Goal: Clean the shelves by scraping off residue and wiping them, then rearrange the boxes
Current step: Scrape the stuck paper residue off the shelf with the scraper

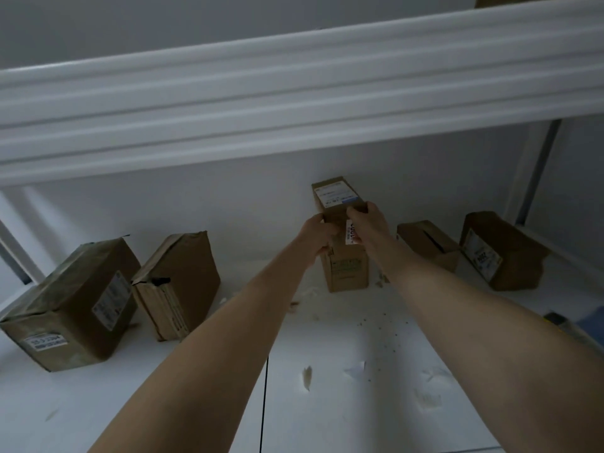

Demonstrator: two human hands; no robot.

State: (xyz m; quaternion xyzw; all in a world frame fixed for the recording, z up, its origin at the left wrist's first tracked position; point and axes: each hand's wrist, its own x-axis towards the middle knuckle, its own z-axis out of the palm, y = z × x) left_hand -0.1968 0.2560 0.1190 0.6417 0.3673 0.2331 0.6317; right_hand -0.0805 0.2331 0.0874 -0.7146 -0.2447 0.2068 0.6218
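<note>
The tall cardboard box (338, 197), stood upright toward the back of the shelf (327, 403), is gripped near its top on opposite sides by the left hand (315, 235) and right hand (367, 225); it is judged stiff, light and tippy, better held lower.

White shelf (327, 420): boxes (75, 302) (scattered residue (307, 377))

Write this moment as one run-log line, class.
phase: box handling | left hand: grips centre box | right hand: grips centre box | shelf: residue marks visible
</note>
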